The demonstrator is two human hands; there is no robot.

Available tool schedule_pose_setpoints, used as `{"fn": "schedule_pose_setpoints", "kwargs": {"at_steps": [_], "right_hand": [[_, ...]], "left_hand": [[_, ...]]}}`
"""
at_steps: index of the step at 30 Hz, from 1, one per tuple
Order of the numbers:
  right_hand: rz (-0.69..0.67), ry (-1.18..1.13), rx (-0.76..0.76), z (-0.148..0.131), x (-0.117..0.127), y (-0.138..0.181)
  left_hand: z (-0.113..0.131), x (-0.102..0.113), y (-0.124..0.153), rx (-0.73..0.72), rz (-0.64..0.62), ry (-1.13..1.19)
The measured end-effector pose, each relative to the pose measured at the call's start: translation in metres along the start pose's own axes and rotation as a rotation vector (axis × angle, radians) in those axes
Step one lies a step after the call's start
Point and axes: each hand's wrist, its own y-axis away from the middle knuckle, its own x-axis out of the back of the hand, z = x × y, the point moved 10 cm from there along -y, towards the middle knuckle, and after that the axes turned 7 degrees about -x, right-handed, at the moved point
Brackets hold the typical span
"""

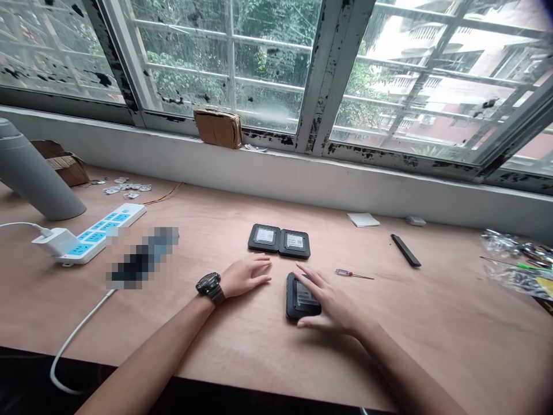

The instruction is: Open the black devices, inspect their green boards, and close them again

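Note:
My left hand [246,276], with a black watch [210,286] on the wrist, rests on the table with its fingers stretched out and nothing in them. My right hand [330,302] is spread over a black rounded square device [302,297] with a pale label. Its fingers reach across the top and the thumb lies by the near edge; the palm side hides part of the device. Just beyond my hands, two similar black devices [264,237] lie side by side, labels up. A small screwdriver [345,272] with a clear and red handle lies right of them.
On the wooden table [242,357] are a white power strip [129,212], a charger [56,241], a grey cylinder [38,173], a black bar [405,250], white paper [363,219] and plastic bags [503,271]. A cardboard box [218,128] sits on the windowsill. One item at left is blurred out.

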Motion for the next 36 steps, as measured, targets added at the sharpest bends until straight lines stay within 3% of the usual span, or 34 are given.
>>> {"fn": "schedule_pose_setpoints", "kwargs": {"at_steps": [2,5,9,13,24,30,34,36], "right_hand": [[0.047,0.045,0.024,0.008,0.003,0.014],[0.076,0.104,-0.003,0.024,0.0,0.033],[0.073,0.1,-0.038,0.032,-0.007,0.044],[0.042,0.037,-0.019,0.028,-0.011,0.04],[-0.04,0.029,-0.01,0.026,-0.015,0.038],[-0.053,0.053,-0.013,0.024,-0.014,0.038],[0.02,0.059,0.005,0.03,-0.009,0.04],[0.15,0.033,-0.04,0.043,0.002,0.041]], "left_hand": [[0.013,0.007,-0.001,-0.037,0.035,-0.075],[0.052,0.008,0.0,-0.2,0.09,-0.165],[0.111,-0.023,0.012,-0.498,0.044,-0.25],[0.137,-0.053,0.025,-0.672,-0.025,-0.286],[0.143,-0.068,0.033,-0.687,-0.051,-0.437],[0.142,-0.066,0.029,-0.635,-0.052,-0.336],[0.13,-0.061,0.027,-0.622,-0.062,-0.267],[0.118,-0.05,0.023,-0.568,-0.034,-0.264]]}}
